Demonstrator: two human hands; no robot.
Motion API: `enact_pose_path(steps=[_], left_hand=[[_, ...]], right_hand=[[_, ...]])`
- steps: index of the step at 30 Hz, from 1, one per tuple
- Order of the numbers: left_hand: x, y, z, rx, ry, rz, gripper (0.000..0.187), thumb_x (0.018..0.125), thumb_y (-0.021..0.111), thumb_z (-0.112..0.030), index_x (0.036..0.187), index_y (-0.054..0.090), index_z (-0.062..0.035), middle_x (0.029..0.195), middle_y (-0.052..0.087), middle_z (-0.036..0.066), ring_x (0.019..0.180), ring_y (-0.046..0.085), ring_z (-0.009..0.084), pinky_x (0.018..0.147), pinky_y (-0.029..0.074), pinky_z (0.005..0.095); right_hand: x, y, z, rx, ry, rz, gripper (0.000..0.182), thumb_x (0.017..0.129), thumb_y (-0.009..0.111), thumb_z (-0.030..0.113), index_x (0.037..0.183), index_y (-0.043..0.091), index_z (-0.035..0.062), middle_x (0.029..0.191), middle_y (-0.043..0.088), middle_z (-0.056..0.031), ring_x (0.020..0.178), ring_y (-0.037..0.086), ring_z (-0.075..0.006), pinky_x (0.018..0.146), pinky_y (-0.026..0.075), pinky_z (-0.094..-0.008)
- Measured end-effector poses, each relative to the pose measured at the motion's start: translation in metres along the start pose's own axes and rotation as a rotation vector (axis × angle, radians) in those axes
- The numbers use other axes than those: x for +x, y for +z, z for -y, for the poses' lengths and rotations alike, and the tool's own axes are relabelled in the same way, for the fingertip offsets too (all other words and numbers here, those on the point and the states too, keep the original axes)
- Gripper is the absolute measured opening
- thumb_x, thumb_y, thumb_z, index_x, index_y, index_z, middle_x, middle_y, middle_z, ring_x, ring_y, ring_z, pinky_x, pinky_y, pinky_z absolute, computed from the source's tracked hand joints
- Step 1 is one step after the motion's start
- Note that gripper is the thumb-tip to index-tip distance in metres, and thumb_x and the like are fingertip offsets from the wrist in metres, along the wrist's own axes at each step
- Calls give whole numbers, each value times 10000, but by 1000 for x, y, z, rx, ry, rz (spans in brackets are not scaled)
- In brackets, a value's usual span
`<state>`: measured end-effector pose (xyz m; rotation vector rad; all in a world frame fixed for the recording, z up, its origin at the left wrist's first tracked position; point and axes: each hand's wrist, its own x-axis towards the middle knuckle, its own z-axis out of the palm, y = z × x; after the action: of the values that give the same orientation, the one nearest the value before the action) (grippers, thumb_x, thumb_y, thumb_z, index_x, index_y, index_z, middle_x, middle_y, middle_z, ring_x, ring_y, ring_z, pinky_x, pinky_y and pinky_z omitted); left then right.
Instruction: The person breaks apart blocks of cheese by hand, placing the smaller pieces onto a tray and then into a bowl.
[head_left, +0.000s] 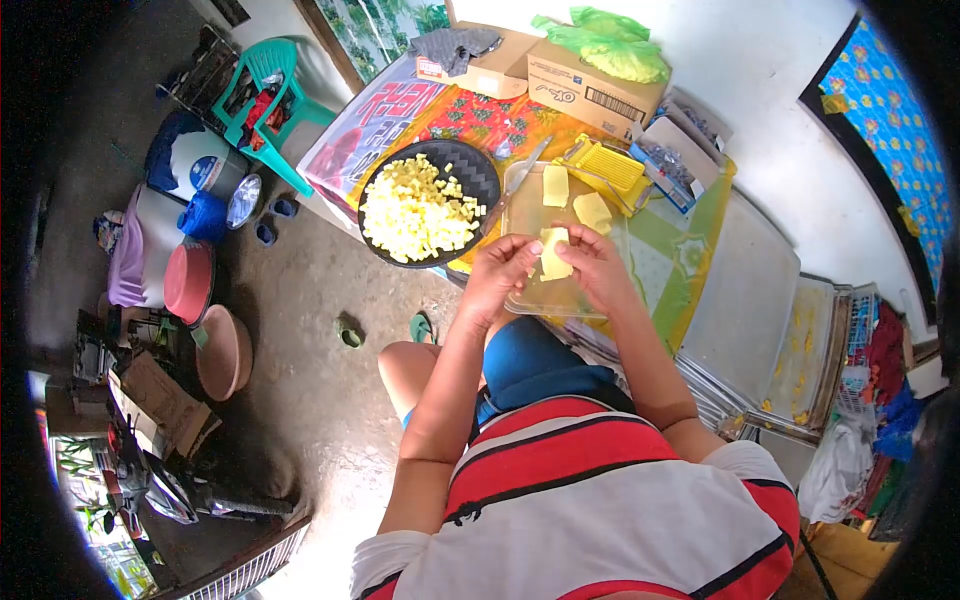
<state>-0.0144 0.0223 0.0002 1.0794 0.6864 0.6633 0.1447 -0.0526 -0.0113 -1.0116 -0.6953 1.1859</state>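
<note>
My left hand [503, 272] and my right hand [598, 268] pinch a pale yellow slice [555, 264] from either side, above a clear plastic tray or board [525, 299]. Two more pale yellow pieces lie on it farther back: a rectangular slice [555, 186] and a wider piece [593, 212] partly behind my right hand. To the left, a round black tray [478, 170] holds a heap of small pale yellow cubes [415, 212]. A knife [525, 166] rests between this tray and the clear one. Behind the slices is a yellow slatted plastic tool [610, 168].
Cardboard boxes [590, 92] stand along the table's back, one topped by a green plastic bag [605, 45]. A smaller open box [670, 160] sits at right. Metal trays [745, 300] are stacked beside the table. Left are a green chair [270, 100] and basins [222, 352].
</note>
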Motion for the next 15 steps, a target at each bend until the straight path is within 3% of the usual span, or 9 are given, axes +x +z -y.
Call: enact_pose_path(steps=[5, 15], left_hand=[[-2, 6, 3, -23, -23, 7, 195, 883, 666, -205, 941, 613, -27, 660, 546, -13, 482, 440, 50, 440, 359, 192], [-9, 6, 4, -279, -113, 50, 165, 893, 646, -188, 919, 613, -28, 616, 528, -12, 461, 421, 63, 420, 334, 209]], right_hand=[[-9, 2, 12, -101, 4, -6, 354, 829, 688, 133, 1167, 616, 58, 895, 560, 69, 704, 432, -11, 548, 286, -177], [-10, -4, 4, 44, 45, 22, 326, 861, 636, 138, 1176, 613, 56, 927, 623, 69, 668, 459, 5, 540, 310, -166]])
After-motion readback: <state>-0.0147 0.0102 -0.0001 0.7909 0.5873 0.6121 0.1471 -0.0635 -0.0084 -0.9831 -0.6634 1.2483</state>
